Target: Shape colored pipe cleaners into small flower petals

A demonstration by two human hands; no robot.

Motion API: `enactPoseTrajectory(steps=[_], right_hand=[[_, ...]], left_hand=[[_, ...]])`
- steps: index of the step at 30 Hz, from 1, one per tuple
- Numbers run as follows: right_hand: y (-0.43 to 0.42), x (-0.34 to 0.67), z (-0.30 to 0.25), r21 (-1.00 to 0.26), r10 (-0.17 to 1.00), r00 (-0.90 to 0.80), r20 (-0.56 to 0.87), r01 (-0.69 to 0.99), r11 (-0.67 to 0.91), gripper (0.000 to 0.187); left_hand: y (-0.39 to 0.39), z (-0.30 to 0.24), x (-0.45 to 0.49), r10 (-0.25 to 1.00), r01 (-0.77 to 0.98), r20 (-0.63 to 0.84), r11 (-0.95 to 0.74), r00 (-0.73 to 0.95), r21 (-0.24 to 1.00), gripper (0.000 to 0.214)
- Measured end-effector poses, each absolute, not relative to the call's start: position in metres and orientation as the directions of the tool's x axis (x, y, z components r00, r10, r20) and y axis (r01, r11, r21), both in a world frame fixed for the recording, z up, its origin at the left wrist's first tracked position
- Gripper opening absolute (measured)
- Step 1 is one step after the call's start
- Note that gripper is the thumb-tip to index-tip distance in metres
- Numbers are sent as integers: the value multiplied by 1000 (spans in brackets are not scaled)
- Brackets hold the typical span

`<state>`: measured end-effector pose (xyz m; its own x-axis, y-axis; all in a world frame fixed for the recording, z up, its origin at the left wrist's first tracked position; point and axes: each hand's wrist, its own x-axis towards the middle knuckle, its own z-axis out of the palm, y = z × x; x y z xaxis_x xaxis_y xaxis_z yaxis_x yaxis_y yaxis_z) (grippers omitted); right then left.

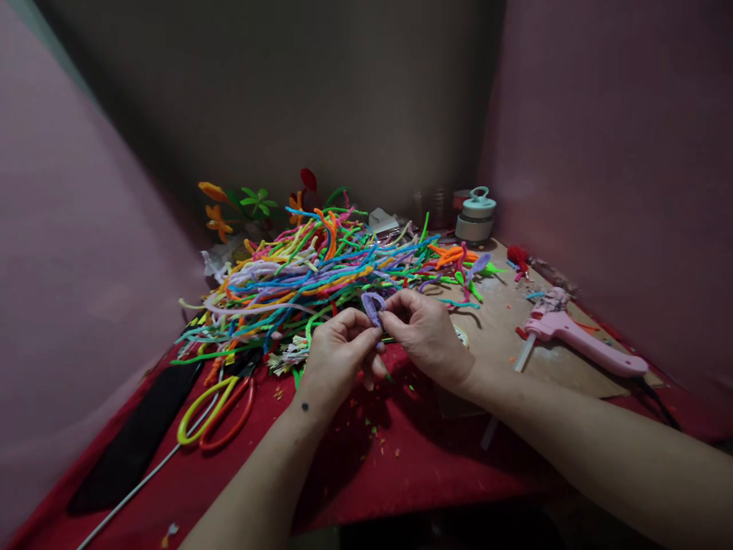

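Note:
A short lavender pipe cleaner point(372, 305), bent into a loop, is pinched between both of my hands above the red cloth. My left hand point(337, 355) grips its lower end with thumb and fingers closed. My right hand point(427, 336) pinches the loop from the right side. Just behind them sprawls a big heap of coloured pipe cleaners point(321, 267).
Scissors with yellow and red handles point(221, 405) lie left of my hands, beside a black strip point(137, 439) and a thin metal rod point(137, 481). A pink glue gun point(578, 336) rests on cardboard point(498, 321) at right. A lidded jar point(476, 215) and pipe-cleaner flowers point(234, 206) stand at the back, walls close by.

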<state>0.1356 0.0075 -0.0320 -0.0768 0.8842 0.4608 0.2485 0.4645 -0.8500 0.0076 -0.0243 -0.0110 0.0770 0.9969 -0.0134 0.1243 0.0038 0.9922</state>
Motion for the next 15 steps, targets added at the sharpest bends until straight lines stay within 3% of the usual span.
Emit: enactPoseTrajectory(steps=[9,12,15], right_hand=[[4,137,-32,-684,815,-138,563,477,553,9],[4,136,-30,-722,854,-146,500,475,503,9],[5,136,-27,-792,906,-151,396,442,421,10]], left_hand=[[-25,-13,10,999,206,10,-18,38,978,12],[-25,-19,9,999,284,51,-52,13,958,9],[-23,-27,7,981,428,195,-172,-9,887,6]])
